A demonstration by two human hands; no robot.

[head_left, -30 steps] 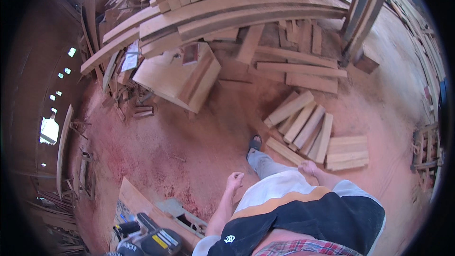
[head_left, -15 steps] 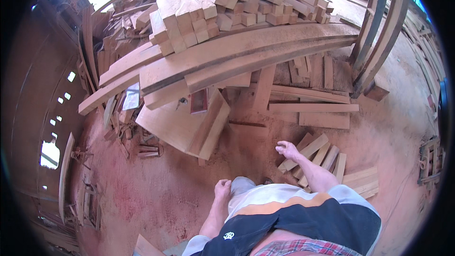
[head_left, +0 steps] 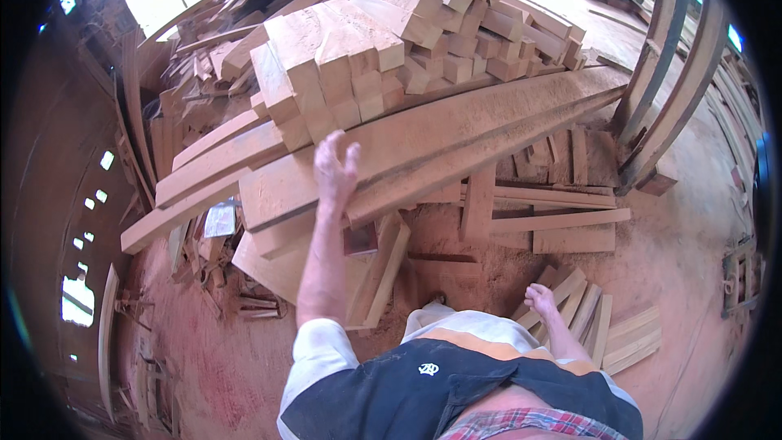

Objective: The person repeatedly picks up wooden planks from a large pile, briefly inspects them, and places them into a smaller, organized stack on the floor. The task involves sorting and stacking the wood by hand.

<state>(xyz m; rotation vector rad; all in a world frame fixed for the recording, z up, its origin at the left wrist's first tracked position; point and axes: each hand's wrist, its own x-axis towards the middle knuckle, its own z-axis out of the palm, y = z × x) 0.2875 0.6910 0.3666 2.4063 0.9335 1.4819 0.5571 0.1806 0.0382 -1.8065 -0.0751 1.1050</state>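
My left hand [head_left: 335,169] reaches forward over a long, thick plank [head_left: 481,126], its fingers spread and nothing in it. The fingertips are close to the front ends of the stacked wooden beams [head_left: 326,73]; whether they touch the wood I cannot tell. My right hand [head_left: 539,299] hangs low at my right side with its fingers curled in, and no object shows in it. Below that hand, several short wooden boards [head_left: 580,310] lie fanned out on the floor.
Two tall curved wooden posts [head_left: 680,73] stand at the far right. Beneath the plank lean a pale wooden panel [head_left: 273,273] and more boards [head_left: 562,220]. Scrap wood [head_left: 208,253] is heaped to the left, beside a dark wall [head_left: 49,195]. Reddish dust covers the floor [head_left: 212,358].
My left hand has risen from beside my leg and stretched forward over the plank, opening its fingers. My right hand has drawn back and to the right. My body has shifted nearer the stack.
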